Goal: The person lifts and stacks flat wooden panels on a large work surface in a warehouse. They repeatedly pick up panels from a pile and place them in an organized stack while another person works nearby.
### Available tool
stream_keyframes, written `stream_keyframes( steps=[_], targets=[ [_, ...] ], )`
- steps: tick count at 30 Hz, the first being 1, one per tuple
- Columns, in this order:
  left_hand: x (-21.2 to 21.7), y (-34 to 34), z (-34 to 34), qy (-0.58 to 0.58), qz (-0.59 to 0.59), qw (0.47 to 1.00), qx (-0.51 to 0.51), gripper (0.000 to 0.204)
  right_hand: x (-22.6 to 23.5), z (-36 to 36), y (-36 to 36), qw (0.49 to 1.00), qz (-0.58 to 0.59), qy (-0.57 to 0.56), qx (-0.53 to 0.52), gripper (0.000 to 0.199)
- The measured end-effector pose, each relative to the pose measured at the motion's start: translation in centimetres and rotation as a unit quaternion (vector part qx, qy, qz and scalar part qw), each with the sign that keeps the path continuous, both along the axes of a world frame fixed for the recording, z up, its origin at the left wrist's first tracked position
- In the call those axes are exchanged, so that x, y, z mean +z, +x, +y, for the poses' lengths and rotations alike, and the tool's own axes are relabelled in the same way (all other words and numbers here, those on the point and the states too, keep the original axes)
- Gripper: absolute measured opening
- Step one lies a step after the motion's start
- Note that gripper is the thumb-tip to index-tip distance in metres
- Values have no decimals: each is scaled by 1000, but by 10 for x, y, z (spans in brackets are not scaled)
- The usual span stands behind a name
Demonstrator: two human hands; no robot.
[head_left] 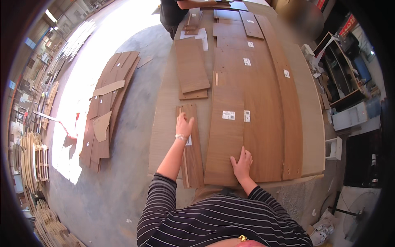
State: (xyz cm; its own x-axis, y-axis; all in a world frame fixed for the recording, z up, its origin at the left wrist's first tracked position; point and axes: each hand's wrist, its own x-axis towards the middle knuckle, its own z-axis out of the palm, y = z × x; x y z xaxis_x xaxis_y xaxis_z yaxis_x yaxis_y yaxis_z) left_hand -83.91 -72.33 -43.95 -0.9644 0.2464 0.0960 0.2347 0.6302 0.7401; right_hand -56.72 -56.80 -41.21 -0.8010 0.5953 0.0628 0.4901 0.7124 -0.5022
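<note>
My left hand is over the upper part of a stack of narrow brown wooden boards, its thumb and fingers apart. A white label shows on these boards just below my wrist. My right hand lies with outstretched fingers at the right edge of a wider brown panel, close to its near end. This panel carries a white label and rests against or partly over a broader row of brown panels on its right. The undersides of both hands are hidden.
A pale worktable holds more brown panels farther off. A person stands at its far left side. On the floor to the left is a panel stack with cardboard pieces. Shelving and a fan stand at right.
</note>
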Motion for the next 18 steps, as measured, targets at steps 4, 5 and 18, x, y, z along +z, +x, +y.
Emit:
stream_keyframes(
  steps=[4, 5, 18],
  targets=[
    [-28, -126, 41, -48, -5, 992, 119, 73, 2, -2, -9, 1000, -16, -3, 22, 69],
    [-18, -146, 61, -89, -12, 987, 130, 78, 3, -2, -11, 1000, -19, -6, 16, 69],
    [-15, -219, 64, -151, -246, 948, 134, 87, 50, -5, -68, 997, 73, -20, 35, 60]
  ],
)
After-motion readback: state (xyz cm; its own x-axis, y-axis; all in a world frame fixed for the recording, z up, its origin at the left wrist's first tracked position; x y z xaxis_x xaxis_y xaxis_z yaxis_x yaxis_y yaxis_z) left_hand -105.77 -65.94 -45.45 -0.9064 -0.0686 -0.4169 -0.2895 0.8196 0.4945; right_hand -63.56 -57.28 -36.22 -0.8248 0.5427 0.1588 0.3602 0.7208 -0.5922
